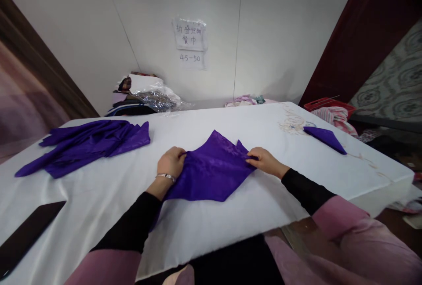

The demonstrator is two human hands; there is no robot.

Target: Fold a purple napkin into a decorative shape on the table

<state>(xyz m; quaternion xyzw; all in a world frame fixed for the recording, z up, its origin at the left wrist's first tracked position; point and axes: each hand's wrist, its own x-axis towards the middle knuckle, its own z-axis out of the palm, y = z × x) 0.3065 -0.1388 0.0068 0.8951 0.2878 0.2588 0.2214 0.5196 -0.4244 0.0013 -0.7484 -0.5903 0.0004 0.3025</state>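
Observation:
A purple cloth napkin (214, 173) with a faint pattern is stretched between my two hands over the white-covered table (244, 228). My left hand (172, 162), with a bracelet at the wrist, pinches its left edge. On the other side my right hand (263, 160) pinches the right edge, where a bit of cloth shows between the fingers. One corner of the napkin points away from me, and its lower edge hangs toward me. A loose heap of purple napkins (99, 144) lies to the left. At the right rests a folded purple napkin (325, 138).
A dark flat device (31, 236) lies at the near left. Folded clothes and clear plastic (148, 94) are piled at the back by the wall. Pale cloths (244, 100) sit behind the table. A red basket (329, 105) with striped cloth stands beyond the right edge.

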